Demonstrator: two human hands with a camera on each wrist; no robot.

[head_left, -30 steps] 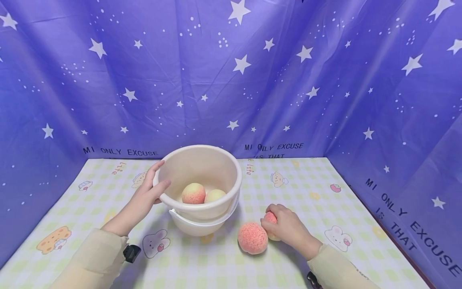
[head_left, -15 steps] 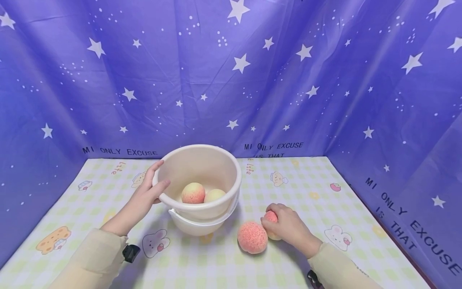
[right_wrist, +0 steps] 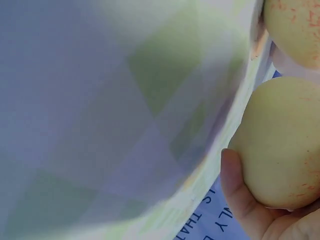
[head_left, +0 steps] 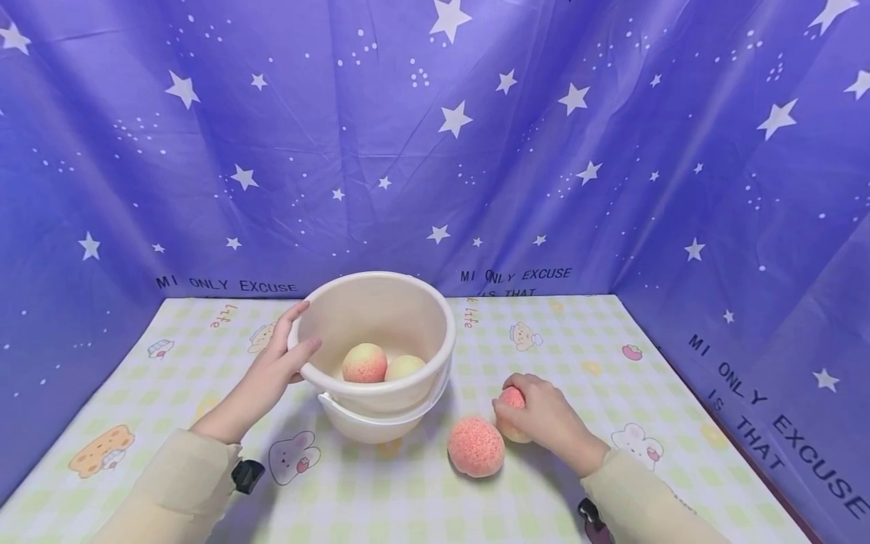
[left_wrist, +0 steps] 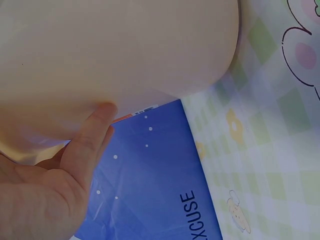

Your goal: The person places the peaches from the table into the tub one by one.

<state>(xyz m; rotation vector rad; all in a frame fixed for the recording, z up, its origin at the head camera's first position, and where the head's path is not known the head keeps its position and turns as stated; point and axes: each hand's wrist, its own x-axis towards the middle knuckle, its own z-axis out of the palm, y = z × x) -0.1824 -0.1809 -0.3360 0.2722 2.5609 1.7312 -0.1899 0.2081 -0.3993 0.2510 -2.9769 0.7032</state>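
Note:
A cream bucket (head_left: pixel 370 431) stands left of centre in the head view, its handle lowered at the front. My left hand (head_left: pixel 275 363) grips the bucket's left rim, thumb on the inside; the left wrist view shows fingers against the outer wall (left_wrist: pixel 125 45). Inside lie a red-and-yellow peach (head_left: pixel 365 363) and a paler peach (head_left: pixel 405 368). To the right, my right hand (head_left: pixel 550 415) holds another peach (head_left: pixel 513 397), with its fingers curled round it. Just left of that sits a pinkish-red peach (head_left: pixel 476 447) on the cloth. The right wrist view shows the held peach's yellow side (right_wrist: pixel 280 145).
A checked green-and-white tablecloth (head_left: pixel 381 499) with cartoon prints covers the table. Blue curtains (head_left: pixel 381 136) with white stars rise behind the table and along both sides. The bucket's front stands between the two hands.
My right hand has shifted slightly up in the head view, together with the peach it holds. The left hand, bucket and other peaches stay in place.

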